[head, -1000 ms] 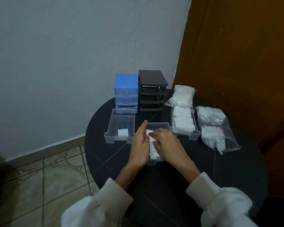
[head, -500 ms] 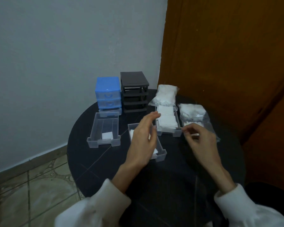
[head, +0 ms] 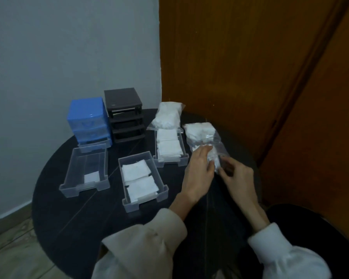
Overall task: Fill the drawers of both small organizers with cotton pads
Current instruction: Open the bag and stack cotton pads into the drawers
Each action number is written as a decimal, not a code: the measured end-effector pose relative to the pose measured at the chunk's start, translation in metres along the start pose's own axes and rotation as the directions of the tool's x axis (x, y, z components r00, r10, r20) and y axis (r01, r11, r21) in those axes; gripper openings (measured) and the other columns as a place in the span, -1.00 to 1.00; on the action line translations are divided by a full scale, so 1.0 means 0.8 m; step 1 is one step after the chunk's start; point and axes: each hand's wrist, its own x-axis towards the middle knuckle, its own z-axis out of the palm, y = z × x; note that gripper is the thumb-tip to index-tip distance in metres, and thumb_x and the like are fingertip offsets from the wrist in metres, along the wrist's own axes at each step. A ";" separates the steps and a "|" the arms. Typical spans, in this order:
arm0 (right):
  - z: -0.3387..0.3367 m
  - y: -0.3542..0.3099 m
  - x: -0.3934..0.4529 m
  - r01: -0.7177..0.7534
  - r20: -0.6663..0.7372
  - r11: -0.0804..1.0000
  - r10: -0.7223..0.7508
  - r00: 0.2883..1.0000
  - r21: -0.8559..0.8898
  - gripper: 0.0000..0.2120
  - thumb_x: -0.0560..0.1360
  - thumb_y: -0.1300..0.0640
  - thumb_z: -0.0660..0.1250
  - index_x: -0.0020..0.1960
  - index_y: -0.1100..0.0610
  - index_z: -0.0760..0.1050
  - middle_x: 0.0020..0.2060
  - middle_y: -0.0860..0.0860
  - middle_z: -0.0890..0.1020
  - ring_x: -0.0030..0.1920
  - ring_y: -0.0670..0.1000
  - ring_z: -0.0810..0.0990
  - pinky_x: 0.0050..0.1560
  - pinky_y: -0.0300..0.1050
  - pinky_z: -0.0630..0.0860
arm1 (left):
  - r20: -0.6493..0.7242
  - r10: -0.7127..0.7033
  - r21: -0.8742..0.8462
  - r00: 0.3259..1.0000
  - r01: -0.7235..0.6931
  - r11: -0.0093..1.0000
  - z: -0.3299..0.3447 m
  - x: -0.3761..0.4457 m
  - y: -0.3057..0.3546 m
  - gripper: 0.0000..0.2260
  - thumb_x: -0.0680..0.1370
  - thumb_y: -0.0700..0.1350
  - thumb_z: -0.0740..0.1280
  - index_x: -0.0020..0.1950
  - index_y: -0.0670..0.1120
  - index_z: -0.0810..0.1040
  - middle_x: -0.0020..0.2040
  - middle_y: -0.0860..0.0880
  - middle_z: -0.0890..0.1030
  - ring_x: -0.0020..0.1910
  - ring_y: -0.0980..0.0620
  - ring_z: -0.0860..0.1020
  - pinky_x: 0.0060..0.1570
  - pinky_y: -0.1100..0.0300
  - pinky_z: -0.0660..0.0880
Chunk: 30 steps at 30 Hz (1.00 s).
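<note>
Nearest you, your two cream sleeves (head: 145, 244) reach over the round black table (head: 73, 222), and both hands meet at the near end of a clear plastic bag of cotton pads (head: 205, 140) on the right side. Your left hand (head: 198, 172) lies over the bag with its fingers curled onto the plastic and the white pads inside; your right hand (head: 239, 178) pinches the bag's near edge between thumb and fingertips. To the left of your hands sits the middle drawer (head: 142, 179), pulled free on the table and holding two stacks of square pads. Further left, the left drawer (head: 87, 170) holds only one small pad at its near end. Just beyond your left hand, the right drawer (head: 170, 149) is packed with pads. Behind it lies a second bag (head: 167, 116), full and touching that drawer's far end. At the back, against the wall, the blue organizer (head: 88, 119) and the black organizer (head: 125, 114) stand side by side.
</note>
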 end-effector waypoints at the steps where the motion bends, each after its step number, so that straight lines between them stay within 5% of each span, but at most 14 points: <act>1: 0.003 0.001 0.001 0.009 -0.001 1.000 -0.009 1.000 0.004 -0.70 0.48 0.21 0.36 0.22 0.11 0.52 0.09 -0.02 0.61 0.02 -0.19 0.52 0.05 -0.36 0.39 | -0.005 0.002 0.011 1.000 -0.002 1.000 0.004 -0.001 -0.003 -0.65 0.59 -0.21 0.22 0.38 -0.09 0.36 0.35 -0.04 0.40 0.36 0.09 0.33 0.34 0.29 0.22; 16: 0.005 0.002 0.002 0.044 -0.119 0.999 -0.044 0.992 -0.007 -0.83 0.51 0.24 0.33 0.08 0.14 0.59 -0.07 0.01 0.66 -0.13 -0.18 0.54 -0.09 -0.39 0.40 | -0.079 0.016 0.045 0.997 -0.013 0.999 0.012 -0.001 -0.016 -0.70 0.55 -0.19 0.28 0.28 -0.03 0.41 0.21 0.02 0.44 0.18 0.19 0.37 0.12 0.39 0.28; 30: 0.010 0.007 0.001 0.032 -0.165 0.998 -0.040 0.986 -0.046 -0.92 0.47 0.19 0.38 -0.04 0.12 0.58 -0.16 0.02 0.64 -0.21 -0.09 0.57 -0.17 -0.29 0.45 | -0.092 0.018 0.042 0.996 -0.014 0.999 0.014 -0.001 -0.016 -0.69 0.52 -0.06 0.34 0.25 -0.03 0.42 0.19 0.03 0.45 0.18 0.18 0.38 0.15 0.30 0.36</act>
